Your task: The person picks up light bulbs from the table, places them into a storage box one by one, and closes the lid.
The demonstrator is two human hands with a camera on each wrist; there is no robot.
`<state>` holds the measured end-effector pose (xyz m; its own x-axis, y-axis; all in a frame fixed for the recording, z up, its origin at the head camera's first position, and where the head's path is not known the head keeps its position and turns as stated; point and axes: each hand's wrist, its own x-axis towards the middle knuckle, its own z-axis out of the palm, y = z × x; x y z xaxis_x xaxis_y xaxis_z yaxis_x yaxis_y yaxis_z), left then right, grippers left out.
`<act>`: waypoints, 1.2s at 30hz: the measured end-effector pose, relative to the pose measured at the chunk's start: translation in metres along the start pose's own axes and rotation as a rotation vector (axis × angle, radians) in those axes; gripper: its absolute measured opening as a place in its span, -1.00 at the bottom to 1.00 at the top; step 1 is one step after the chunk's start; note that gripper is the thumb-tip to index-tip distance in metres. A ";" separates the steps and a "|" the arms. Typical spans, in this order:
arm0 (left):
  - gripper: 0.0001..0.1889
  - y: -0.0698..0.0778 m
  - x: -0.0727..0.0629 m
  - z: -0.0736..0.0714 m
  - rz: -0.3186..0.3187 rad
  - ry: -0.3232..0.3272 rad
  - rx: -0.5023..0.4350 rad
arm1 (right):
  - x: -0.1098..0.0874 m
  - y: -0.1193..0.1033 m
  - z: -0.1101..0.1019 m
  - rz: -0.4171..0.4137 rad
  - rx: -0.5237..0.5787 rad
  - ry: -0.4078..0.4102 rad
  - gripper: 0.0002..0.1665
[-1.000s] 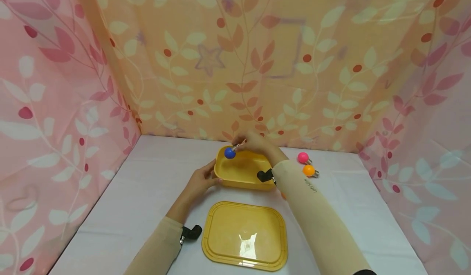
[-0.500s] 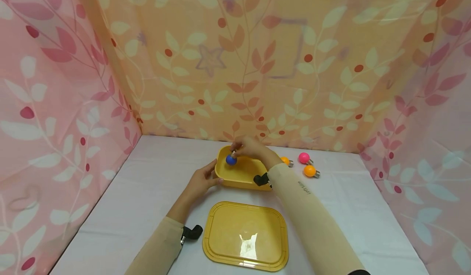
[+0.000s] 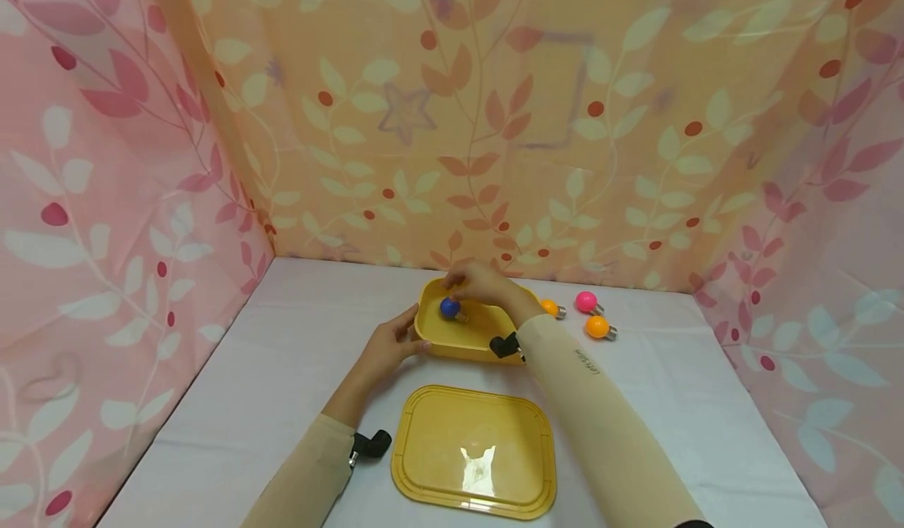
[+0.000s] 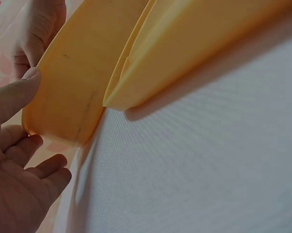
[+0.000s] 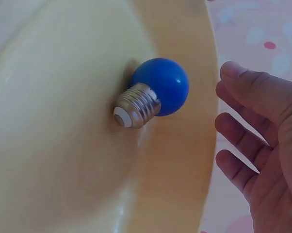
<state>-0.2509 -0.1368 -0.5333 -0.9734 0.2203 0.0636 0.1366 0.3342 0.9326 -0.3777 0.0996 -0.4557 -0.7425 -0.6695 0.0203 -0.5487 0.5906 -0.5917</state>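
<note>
A blue light bulb (image 3: 450, 307) with a silver screw base lies on its side in the yellow plastic box (image 3: 452, 351), near the left end. In the right wrist view the bulb (image 5: 160, 87) rests against the box wall. My right hand (image 3: 480, 283) hovers over the box's back rim with fingers loosely bent, apart from the bulb. My left hand (image 3: 384, 347) holds the box's left end, thumb at the front corner. In the left wrist view the thumb (image 4: 22, 92) presses the wall and the other fingers spread below it.
A matching yellow lid (image 3: 473, 449) lies flat in front of the box. Right of the box lie a pink bulb (image 3: 586, 302), an orange bulb (image 3: 597, 326) and another orange bulb (image 3: 549, 307) partly behind the right sleeve. Patterned curtains surround the white-covered table.
My right hand has lowered the blue bulb into the box and let it go. The sleeve has shifted left, uncovering an orange bulb beside the box. The left hand stays at its end.
</note>
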 end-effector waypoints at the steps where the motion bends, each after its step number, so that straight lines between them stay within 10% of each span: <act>1: -0.12 0.000 0.000 0.000 0.000 0.001 -0.005 | -0.002 -0.001 -0.002 0.003 -0.001 0.003 -0.74; 22: -0.11 -0.004 0.002 0.005 -0.050 0.021 0.016 | -0.079 -0.008 -0.046 0.001 0.028 0.218 -0.66; 36: -0.11 -0.004 0.002 0.006 -0.050 0.027 0.009 | -0.153 -0.008 -0.037 0.032 0.036 0.397 -0.64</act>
<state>-0.2525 -0.1324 -0.5386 -0.9837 0.1780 0.0270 0.0892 0.3519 0.9318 -0.2742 0.2138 -0.4243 -0.8537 -0.4207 0.3069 -0.5142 0.5876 -0.6247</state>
